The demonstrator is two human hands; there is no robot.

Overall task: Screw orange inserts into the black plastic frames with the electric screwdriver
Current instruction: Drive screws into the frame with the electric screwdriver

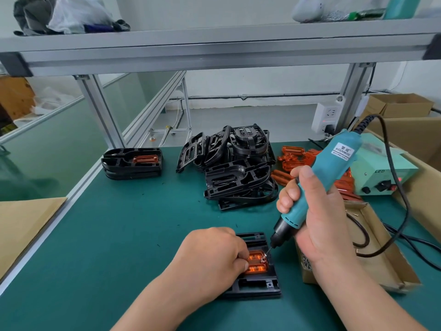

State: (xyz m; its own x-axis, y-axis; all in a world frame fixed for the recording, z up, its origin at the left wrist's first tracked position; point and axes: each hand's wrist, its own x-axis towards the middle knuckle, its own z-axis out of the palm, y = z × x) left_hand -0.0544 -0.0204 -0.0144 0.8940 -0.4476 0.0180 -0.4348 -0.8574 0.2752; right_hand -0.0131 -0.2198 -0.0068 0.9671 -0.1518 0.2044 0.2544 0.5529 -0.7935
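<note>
Screwdriver gripped in right hand, bit set on orange insert; insert pinched by left hand in black frame near worktop front edge.

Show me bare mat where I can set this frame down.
Widest bare mat: below the stack, left of the left hand. A narrower strip lies between the pile and the worked frame. The right is crowded: box, cable, inserts.
</note>
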